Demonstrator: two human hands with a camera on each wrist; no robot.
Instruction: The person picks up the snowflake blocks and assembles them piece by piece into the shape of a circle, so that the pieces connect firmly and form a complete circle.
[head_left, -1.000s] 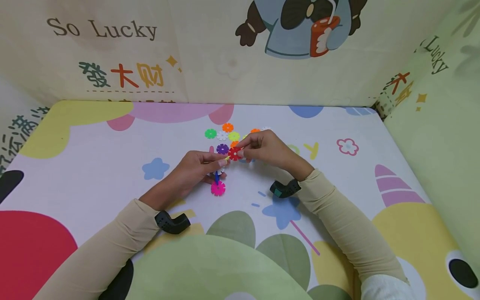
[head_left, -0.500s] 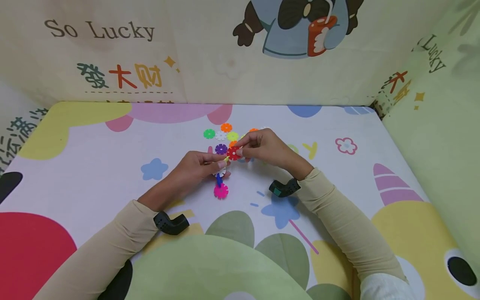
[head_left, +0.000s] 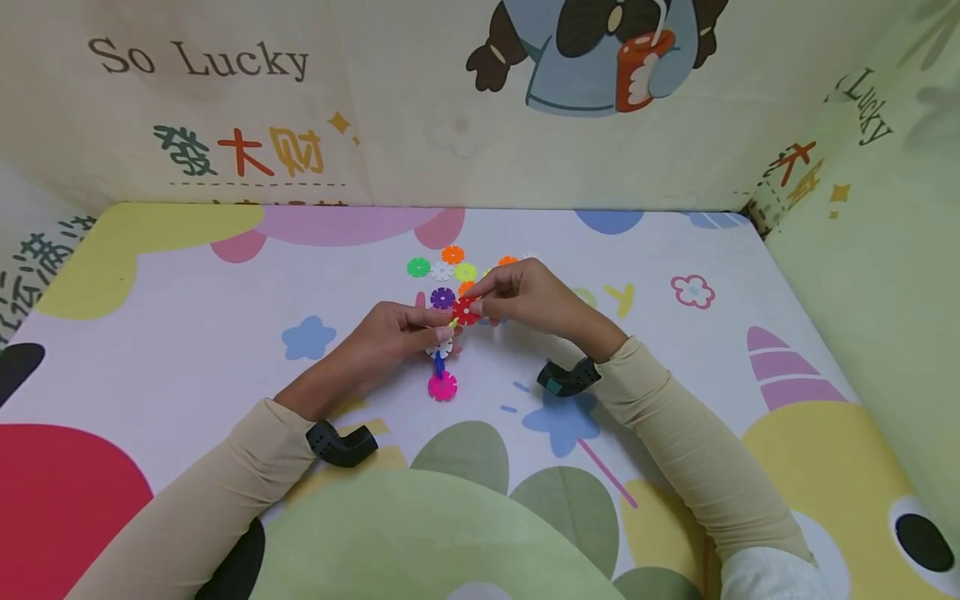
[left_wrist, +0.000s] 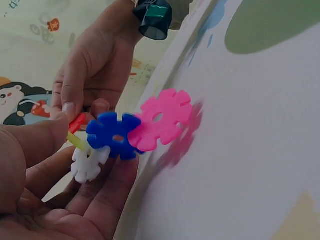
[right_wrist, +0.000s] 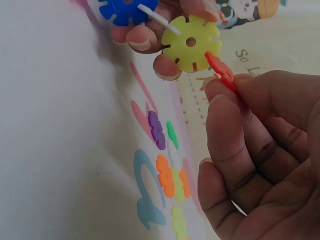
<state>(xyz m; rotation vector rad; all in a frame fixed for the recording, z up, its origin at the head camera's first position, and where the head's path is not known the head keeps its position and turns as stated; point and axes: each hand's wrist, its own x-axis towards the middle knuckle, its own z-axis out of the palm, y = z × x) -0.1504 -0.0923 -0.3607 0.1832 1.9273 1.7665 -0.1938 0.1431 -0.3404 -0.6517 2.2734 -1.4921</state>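
Note:
My left hand [head_left: 397, 333] grips a chain of interlocking notched plastic discs at its yellow disc [right_wrist: 202, 37]. A white disc [left_wrist: 86, 167], a blue disc [left_wrist: 106, 132] and a pink disc [left_wrist: 170, 122] follow along the chain, the pink one at the end nearest me. My right hand [head_left: 536, 302] pinches a red disc [right_wrist: 220, 69] between thumb and fingers. In the right wrist view the red disc stands edge-on, its far end right at the rim of the yellow disc. Fingers cover part of the yellow disc in the head view.
Loose discs lie on the patterned tabletop [head_left: 225, 333] beyond my hands: a purple disc [head_left: 442, 297], a green disc [head_left: 418, 267], an orange disc [head_left: 453, 255] and several more. My right hand partly hides some. A printed cloth [head_left: 405, 108] rises behind the table's back edge.
The chain's pink end has swung slightly right and toward me. The red disc has shifted a little down beside the yellow one. Both hands keep their hold and stay nearly in place.

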